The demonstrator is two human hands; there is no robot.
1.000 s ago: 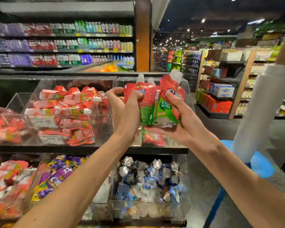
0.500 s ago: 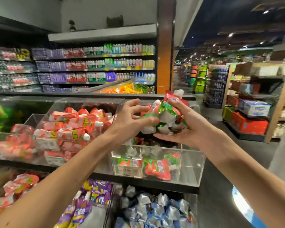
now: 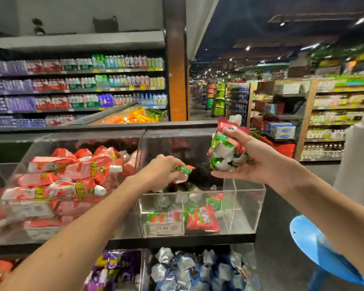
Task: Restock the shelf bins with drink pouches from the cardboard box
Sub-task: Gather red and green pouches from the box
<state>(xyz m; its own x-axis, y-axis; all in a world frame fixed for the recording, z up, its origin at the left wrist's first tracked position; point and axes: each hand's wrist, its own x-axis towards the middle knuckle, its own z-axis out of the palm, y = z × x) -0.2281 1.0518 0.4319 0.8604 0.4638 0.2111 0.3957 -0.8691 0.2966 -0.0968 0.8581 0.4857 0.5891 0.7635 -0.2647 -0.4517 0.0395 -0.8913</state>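
Pouches [image 3: 201, 219] in red and green lie inside a clear bin [image 3: 247, 206]. Just above the bin, the left hand [image 3: 159, 173] pinches one pouch [image 3: 183, 171] in its grip; above the bin's right wall, the right hand [image 3: 259, 162] wraps its grip round a bundle of pouches [image 3: 225, 152]

Glossy foil pouches [image 3: 227, 153]; clear smooth acrylic bin [image 3: 244, 203]; matt black shelf [image 3: 177, 241].

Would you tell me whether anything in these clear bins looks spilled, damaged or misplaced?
Nothing stands out: green-and-red pouches lie loose in the right bin, red pouches fill the left bin, none visibly torn.
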